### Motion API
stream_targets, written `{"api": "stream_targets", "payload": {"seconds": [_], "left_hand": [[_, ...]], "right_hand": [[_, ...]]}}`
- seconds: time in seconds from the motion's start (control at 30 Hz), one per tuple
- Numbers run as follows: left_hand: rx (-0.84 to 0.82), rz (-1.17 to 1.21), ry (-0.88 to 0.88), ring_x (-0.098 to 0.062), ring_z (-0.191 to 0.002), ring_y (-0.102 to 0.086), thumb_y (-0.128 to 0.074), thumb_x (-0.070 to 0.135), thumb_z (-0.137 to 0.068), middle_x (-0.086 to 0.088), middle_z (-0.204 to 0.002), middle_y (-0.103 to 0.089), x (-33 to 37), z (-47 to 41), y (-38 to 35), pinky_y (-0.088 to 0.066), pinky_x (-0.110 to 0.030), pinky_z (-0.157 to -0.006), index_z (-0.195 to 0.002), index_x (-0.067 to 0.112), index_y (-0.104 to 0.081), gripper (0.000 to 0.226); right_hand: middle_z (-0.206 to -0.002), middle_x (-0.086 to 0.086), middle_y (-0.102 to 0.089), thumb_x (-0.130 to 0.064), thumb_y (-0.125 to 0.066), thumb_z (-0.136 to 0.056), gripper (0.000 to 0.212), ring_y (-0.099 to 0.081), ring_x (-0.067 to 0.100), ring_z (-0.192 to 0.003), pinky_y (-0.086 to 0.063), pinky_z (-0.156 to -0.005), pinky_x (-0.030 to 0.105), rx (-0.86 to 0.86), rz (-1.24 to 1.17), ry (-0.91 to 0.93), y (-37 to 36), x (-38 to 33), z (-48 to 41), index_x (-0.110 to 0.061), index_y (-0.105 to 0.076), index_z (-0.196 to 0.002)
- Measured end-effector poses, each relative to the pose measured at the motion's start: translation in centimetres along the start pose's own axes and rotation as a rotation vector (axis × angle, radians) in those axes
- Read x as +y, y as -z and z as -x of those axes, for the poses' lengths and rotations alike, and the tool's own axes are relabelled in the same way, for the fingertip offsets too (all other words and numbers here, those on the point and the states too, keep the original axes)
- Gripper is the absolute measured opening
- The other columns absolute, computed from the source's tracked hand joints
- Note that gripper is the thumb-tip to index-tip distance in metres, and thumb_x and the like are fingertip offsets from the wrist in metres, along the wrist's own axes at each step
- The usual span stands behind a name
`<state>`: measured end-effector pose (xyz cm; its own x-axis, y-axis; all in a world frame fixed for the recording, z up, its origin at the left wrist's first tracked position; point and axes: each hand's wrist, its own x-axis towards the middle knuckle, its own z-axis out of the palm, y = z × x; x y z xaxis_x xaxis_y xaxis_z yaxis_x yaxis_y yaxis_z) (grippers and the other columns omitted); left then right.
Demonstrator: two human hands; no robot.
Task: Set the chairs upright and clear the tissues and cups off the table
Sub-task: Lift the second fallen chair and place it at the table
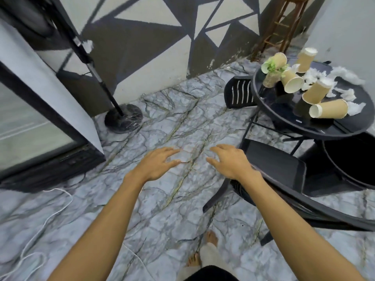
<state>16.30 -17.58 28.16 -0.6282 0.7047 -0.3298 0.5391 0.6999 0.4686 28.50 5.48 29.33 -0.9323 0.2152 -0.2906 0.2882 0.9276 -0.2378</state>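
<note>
A round black table stands at the right with several tan paper cups lying on their sides and crumpled white tissues scattered on it. A black chair lies tipped over on the floor under the table's near edge. A second black chair shows behind the table's left rim. My left hand and my right hand hover over the marble floor, palms down, fingers spread, holding nothing. My right hand is just left of the tipped chair.
A small plant pot sits on the table. A black fan stand base is at the wall, a glass-fronted cabinet at the left. White cable trails on the floor. A wooden stool and a dark bin are at the right.
</note>
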Motion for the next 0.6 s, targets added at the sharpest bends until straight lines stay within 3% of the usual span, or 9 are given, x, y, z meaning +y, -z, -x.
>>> {"api": "stream_targets", "payload": {"seconds": [0.4, 0.6], "left_hand": [[-0.11, -0.13, 0.208, -0.022, -0.144, -0.032, -0.036, 0.057, -0.099, 0.001, -0.158, -0.032, -9.9, -4.5, 1.6, -0.025, -0.046, -0.116, -0.148, 0.03, -0.039, 0.056], [-0.201, -0.133, 0.274, -0.023, -0.143, -0.033, -0.036, 0.057, -0.099, 0.001, -0.157, -0.035, -14.4, -9.6, 2.5, -0.025, -0.044, -0.116, -0.148, 0.031, -0.038, 0.056]], "right_hand": [[-0.158, 0.009, -0.027, -0.05, -0.035, -0.099, 0.056, -0.021, 0.031, -0.145, -0.023, -0.114, 0.055, -0.166, 0.006, -0.028, -4.4, -3.3, -12.0, -0.021, -0.035, -0.147], [-0.155, 0.009, -0.034, -0.05, -0.035, -0.1, 0.057, -0.029, 0.031, -0.142, -0.033, -0.11, 0.053, -0.273, -0.06, -0.084, -4.4, -3.1, -17.6, -0.018, -0.036, -0.147]]}}
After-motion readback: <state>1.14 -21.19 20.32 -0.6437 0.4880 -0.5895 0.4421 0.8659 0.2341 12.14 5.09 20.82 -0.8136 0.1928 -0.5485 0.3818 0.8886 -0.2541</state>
